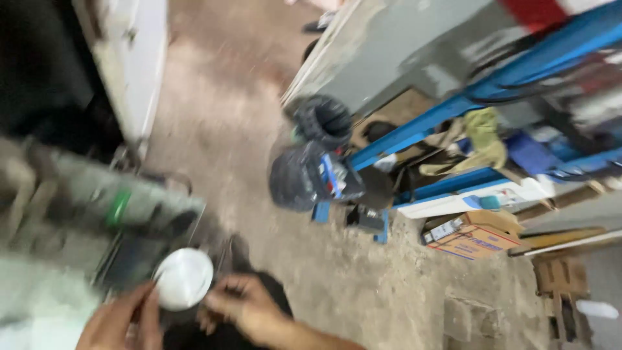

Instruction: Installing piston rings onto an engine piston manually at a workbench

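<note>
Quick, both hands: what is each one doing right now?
Left hand: fingers up against the white round lid; grip cannot be told through the blur.
Right hand: fingers touch the lid's edge; grip cannot be told.

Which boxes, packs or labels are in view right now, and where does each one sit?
Cardboard box: on the floor at right, under the blue rack, flat, brown with blue print.
Small carton: against that box's left side, white and dark, oblong.
White panel: leaning along the blue rack's lower rail, long, with a teal patch.
Blue-and-white pack: beside the black bag, blurred.
No screens visible.
</note>
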